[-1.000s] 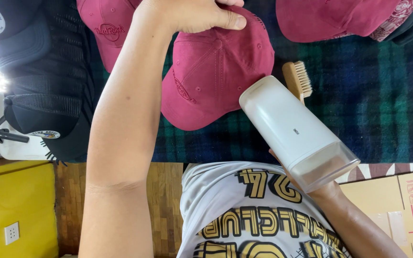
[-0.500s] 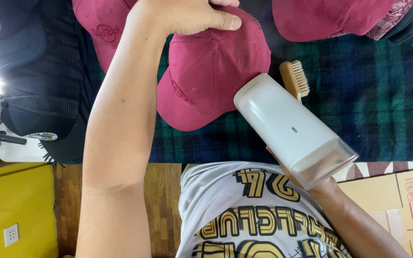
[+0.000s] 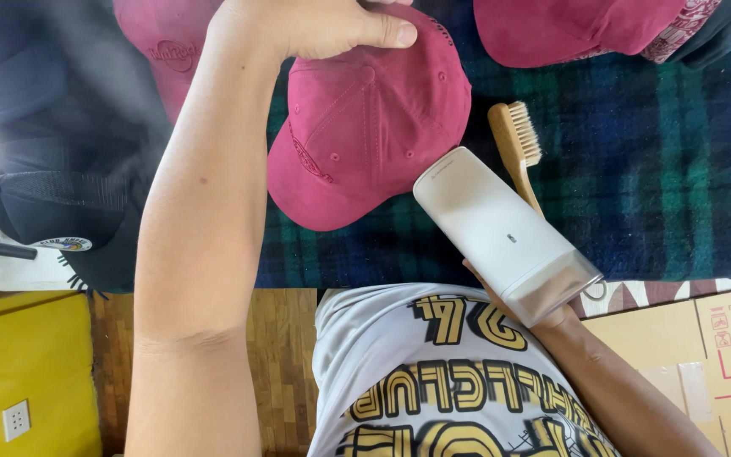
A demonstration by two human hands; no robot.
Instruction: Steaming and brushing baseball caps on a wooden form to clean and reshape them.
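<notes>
Maroon cap [image 3: 365, 127]: lies on the plaid-covered surface [image 3: 662, 186], crown up, directly under the left hand's fingers.
Left hand [image 3: 315, 25]: rests on the cap's upper edge; the thumb is pressed flat on the fabric, the other fingers run past the top of the head view, so I cannot tell whether they are curled or spread.
White handheld device [image 3: 505, 233]: a rounded-box body with a clear end, tilted, its white end just beside the cap's edge and its clear end toward the person's chest.
Right hand [image 3: 509, 296]: almost wholly hidden beneath the device; its fingers are clamped on it from below, only a sliver of them showing.
Wooden brush [image 3: 518, 144]: lies on the surface just beyond the device, bristles facing right, its handle passing behind the device.
Second maroon cap [image 3: 568, 30]: well apart from the right fingers, at the top edge.
Black caps [image 3: 52, 195]: well to the left of the left forearm.
Cardboard box [image 3: 704, 355]: beside the right forearm.
</notes>
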